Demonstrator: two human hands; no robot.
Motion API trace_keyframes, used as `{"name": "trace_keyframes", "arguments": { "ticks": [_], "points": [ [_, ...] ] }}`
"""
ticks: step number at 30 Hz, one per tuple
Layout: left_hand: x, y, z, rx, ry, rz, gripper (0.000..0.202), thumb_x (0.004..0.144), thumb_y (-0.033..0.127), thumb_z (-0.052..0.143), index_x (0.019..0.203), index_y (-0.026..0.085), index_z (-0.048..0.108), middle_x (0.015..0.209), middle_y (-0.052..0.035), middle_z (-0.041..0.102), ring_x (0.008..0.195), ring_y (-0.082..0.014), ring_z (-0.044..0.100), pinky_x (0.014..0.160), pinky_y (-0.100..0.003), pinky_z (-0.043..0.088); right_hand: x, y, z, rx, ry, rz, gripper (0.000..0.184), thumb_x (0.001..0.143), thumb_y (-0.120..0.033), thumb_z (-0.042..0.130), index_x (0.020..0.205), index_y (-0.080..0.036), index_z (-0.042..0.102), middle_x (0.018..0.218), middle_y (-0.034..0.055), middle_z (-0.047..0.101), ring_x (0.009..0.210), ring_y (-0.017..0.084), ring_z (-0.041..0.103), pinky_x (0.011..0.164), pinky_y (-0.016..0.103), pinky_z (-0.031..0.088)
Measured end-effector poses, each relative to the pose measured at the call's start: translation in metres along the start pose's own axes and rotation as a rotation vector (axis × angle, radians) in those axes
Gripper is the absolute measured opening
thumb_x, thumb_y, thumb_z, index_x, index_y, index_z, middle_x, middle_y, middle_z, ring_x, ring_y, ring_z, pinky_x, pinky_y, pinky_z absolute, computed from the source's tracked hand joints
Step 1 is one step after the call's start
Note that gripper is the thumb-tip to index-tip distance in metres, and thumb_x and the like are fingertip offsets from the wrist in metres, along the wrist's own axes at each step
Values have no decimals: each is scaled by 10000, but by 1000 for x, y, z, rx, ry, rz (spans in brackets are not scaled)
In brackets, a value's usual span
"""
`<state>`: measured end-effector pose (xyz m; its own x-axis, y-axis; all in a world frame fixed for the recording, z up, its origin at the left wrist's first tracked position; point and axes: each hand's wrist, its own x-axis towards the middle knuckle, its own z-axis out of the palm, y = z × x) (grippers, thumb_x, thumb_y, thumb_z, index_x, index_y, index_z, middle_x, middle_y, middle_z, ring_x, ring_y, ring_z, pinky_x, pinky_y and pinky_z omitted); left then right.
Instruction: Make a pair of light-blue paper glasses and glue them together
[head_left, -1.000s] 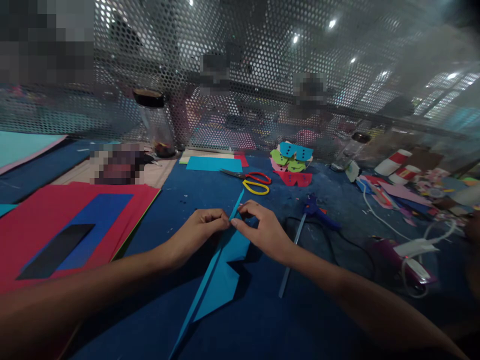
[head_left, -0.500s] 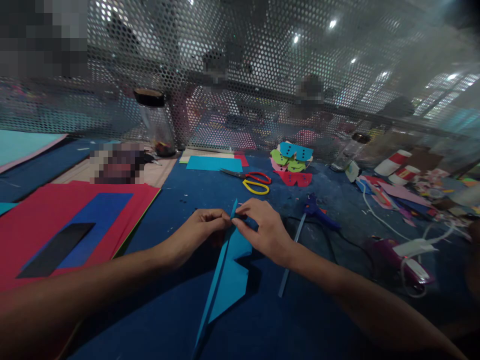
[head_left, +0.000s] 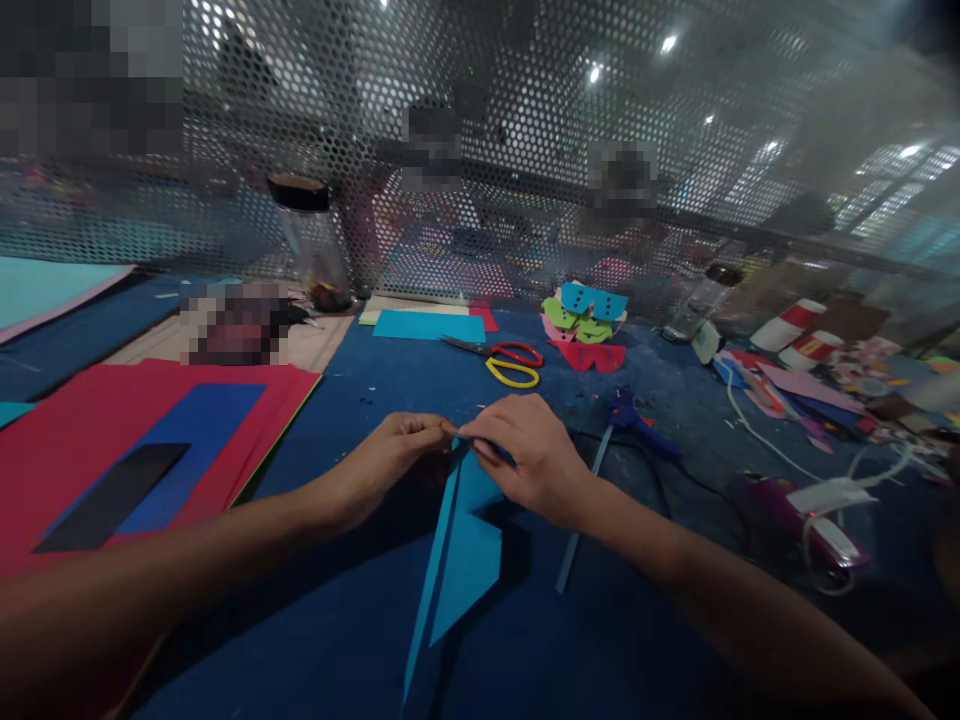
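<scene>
A light-blue paper cutout (head_left: 469, 570) with a notched edge hangs from my hands just above the blue table. Along its left side runs a long, narrow strip of blue paper (head_left: 431, 575), apart from the cutout near the bottom. My left hand (head_left: 409, 450) is closed, thumb and fingers pinching the far end of the strip. Pressed against that same end, my right hand (head_left: 525, 445) is closed too, its curled fingers on the strip and the cutout's top. The fingers cover where strip and cutout meet.
Scissors (head_left: 510, 362) and several paper masks (head_left: 589, 325) lie ahead. A blue glue gun (head_left: 637, 420) with its stick rests right of my hand, near a purple device (head_left: 810, 525) with white cable. Red sheets (head_left: 150, 400) lie left. Jars (head_left: 319, 245) stand by the perforated screen.
The strip's tip, which stuck up beyond my fingers, is now down within them. The near ends of strip and cutout have swung slightly to the right.
</scene>
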<state>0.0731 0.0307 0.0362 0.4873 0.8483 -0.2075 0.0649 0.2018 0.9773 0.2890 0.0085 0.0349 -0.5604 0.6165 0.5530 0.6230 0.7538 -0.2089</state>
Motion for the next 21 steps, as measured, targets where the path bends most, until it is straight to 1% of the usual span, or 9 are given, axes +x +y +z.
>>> {"name": "trace_keyframes", "arguments": {
  "ticks": [2, 4, 7, 11, 14, 17, 19, 21],
  "points": [
    [-2, 2, 0, 14, -7, 5, 245, 812, 411, 691, 752, 176, 722, 672, -10, 614, 614, -152, 551, 606, -273, 446, 0, -1, -1, -32, -14, -11, 212, 1046, -191, 525, 1144, -208, 712, 1062, 80, 766, 1013, 228, 660, 859, 390, 406],
    [-3, 4, 1, 15, -2, 4, 261, 831, 426, 677, 755, 179, 713, 693, -10, 616, 626, -159, 562, 619, -281, 458, 1, -1, -2, -60, -31, -21, 232, 1056, -194, 507, 1142, -208, 722, 1062, 88, 767, 1028, 236, 659, 867, 399, 408],
    [-3, 6, 2, -2, 10, -13, 289, 844, 455, 673, 736, 187, 682, 662, 7, 588, 585, -148, 530, 575, -277, 426, 1, -2, -3, -82, -49, -31, 255, 1047, -178, 500, 1151, -210, 730, 1067, 95, 769, 1022, 242, 658, 865, 409, 410],
    [-1, 5, 1, -3, 1, -38, 237, 790, 421, 731, 758, 190, 688, 630, 24, 576, 570, -140, 523, 555, -267, 397, 1, -2, -4, -30, -24, 10, 275, 1004, -135, 505, 1145, -204, 731, 1076, 92, 773, 1022, 246, 666, 855, 407, 415],
    [0, 4, -1, 11, -7, -33, 216, 758, 394, 753, 765, 185, 700, 633, 21, 591, 587, -140, 540, 591, -270, 419, 2, -3, -5, 110, -20, 109, 259, 993, -134, 516, 1121, -215, 726, 1077, 62, 777, 1049, 229, 677, 892, 393, 433],
    [1, 4, -2, 28, -17, -38, 239, 753, 409, 772, 789, 179, 719, 642, 15, 604, 601, -144, 547, 620, -280, 441, 3, -4, -5, 240, -19, 249, 189, 1032, -235, 543, 1069, -231, 729, 1065, 45, 771, 1039, 214, 684, 927, 381, 452],
    [1, 4, -3, 42, -33, -26, 270, 763, 438, 790, 804, 177, 734, 647, 13, 606, 612, -146, 544, 625, -282, 443, 5, -5, -5, 313, -14, 339, 179, 1044, -305, 563, 1037, -230, 725, 1065, 42, 766, 1021, 206, 688, 931, 368, 466],
    [1, 3, -3, 51, -58, -4, 303, 773, 471, 808, 816, 176, 750, 654, 11, 607, 619, -143, 536, 623, -278, 439, 6, -5, -5, 376, -15, 419, 159, 1028, -327, 598, 1014, -225, 719, 1044, 38, 760, 996, 198, 691, 909, 348, 481]
  ]
}}
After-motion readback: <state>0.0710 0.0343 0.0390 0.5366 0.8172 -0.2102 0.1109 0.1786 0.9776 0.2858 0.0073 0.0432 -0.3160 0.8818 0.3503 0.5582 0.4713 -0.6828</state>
